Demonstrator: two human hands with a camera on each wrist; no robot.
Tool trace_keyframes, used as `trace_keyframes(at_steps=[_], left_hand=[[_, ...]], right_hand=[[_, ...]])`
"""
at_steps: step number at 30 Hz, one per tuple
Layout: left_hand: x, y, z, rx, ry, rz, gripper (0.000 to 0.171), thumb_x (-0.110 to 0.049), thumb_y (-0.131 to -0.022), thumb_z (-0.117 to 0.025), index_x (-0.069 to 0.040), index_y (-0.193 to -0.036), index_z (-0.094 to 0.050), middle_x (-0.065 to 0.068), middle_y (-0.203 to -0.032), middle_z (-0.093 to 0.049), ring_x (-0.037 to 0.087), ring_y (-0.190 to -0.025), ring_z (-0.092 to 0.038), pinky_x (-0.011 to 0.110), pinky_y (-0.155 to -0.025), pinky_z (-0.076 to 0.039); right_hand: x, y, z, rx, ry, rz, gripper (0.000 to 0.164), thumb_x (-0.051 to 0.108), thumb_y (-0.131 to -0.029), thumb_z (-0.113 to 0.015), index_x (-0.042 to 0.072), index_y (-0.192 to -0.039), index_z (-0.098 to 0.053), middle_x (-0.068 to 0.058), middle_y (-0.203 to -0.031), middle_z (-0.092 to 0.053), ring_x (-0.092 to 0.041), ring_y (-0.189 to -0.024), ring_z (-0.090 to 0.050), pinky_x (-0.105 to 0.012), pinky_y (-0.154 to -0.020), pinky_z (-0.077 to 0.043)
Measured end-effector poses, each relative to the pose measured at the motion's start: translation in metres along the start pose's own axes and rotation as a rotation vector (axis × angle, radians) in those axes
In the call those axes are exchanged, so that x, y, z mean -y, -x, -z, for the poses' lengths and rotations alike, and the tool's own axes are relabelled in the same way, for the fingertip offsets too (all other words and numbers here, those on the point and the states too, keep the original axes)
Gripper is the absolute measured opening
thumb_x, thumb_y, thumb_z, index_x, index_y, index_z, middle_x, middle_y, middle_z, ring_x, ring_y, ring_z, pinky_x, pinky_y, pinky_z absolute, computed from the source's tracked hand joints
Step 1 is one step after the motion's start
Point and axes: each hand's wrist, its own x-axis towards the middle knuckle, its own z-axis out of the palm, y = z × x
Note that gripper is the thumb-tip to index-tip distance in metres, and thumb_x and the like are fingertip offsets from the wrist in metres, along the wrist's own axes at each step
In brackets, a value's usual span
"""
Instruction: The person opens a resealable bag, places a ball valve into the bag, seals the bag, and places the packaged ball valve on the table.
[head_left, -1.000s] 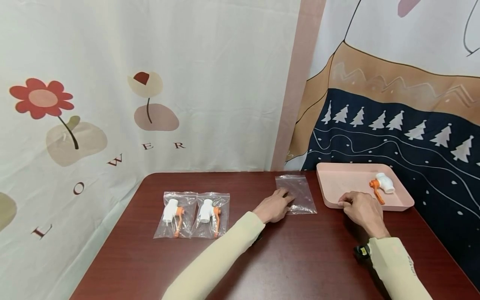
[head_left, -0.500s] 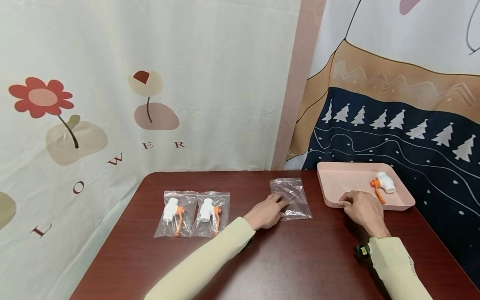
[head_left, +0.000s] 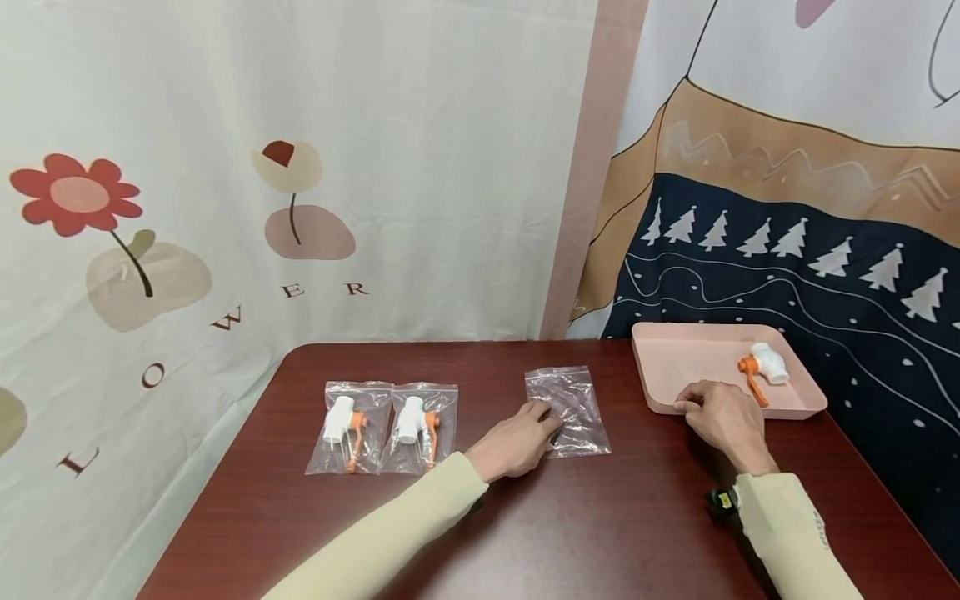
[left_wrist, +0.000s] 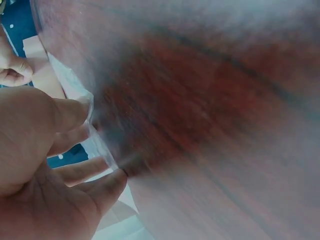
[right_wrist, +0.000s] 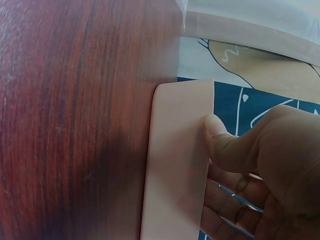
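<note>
In the head view a clear zip-lock bag (head_left: 579,421) lies flat on the table, with nothing seen inside. My left hand (head_left: 516,442) pinches its near left edge; the left wrist view shows thumb and fingers at the clear film (left_wrist: 97,142). Over on the right, my right hand (head_left: 726,423) holds the front rim of a pink tray (head_left: 686,358). In the right wrist view the thumb (right_wrist: 216,126) is at the rim and the other fingers are behind the tray wall (right_wrist: 177,150). A white valve with an orange lever (head_left: 768,364) rests inside the tray.
Two clear bags lie side by side at the left, each with a white valve (head_left: 339,421) and its orange handle (head_left: 431,433) inside. The dark red table (head_left: 570,533) ends at a printed curtain (head_left: 450,208) behind it.
My left hand has drawn the clear bag left and toward me, away from the tray. The right hand and the tray have stayed in place.
</note>
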Motion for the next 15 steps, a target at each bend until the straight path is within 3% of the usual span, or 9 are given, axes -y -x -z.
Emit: trace_keyframes(at_steps=[4,8,12,15], left_hand=[[0.002,0.006,0.004,0.042,0.027,0.008,0.042,-0.024,-0.103,-0.061,-0.021,-0.144,-0.057,0.007,-0.152,-0.048,0.022,-0.141,-0.046,0.033,-0.108,-0.052],[0.006,0.005,0.007,0.031,0.076,-0.002,0.042,-0.019,-0.1,-0.062,-0.02,-0.142,-0.061,0.008,-0.149,-0.053,0.023,-0.136,-0.05,0.033,-0.108,-0.051],[0.012,-0.002,0.009,-0.046,0.142,0.009,0.031,-0.016,-0.097,-0.063,-0.017,-0.127,-0.072,0.008,-0.136,-0.062,0.025,-0.126,-0.057,0.032,-0.102,-0.053],[0.017,-0.011,0.01,-0.126,0.214,0.087,0.026,-0.018,-0.095,-0.065,-0.012,-0.118,-0.074,0.009,-0.126,-0.067,0.028,-0.119,-0.061,0.035,-0.098,-0.056]], right_hand=[[0.0,0.0,0.0,-0.006,0.003,0.003,0.009,0.02,-0.09,-0.073,0.019,-0.083,-0.078,-0.008,-0.087,-0.076,-0.025,-0.071,-0.063,-0.034,-0.053,-0.042],[0.0,0.0,0.0,-0.011,-0.001,0.008,0.009,0.019,-0.09,-0.073,0.02,-0.082,-0.078,-0.009,-0.088,-0.077,-0.026,-0.072,-0.064,-0.036,-0.054,-0.043],[0.0,0.0,0.0,-0.002,-0.003,0.009,0.008,0.02,-0.09,-0.074,0.019,-0.083,-0.078,-0.009,-0.086,-0.076,-0.024,-0.07,-0.063,-0.034,-0.053,-0.042],[0.0,0.0,0.0,-0.001,0.0,0.01,0.009,0.02,-0.091,-0.074,0.018,-0.083,-0.078,-0.009,-0.086,-0.076,-0.024,-0.069,-0.063,-0.034,-0.052,-0.042]])
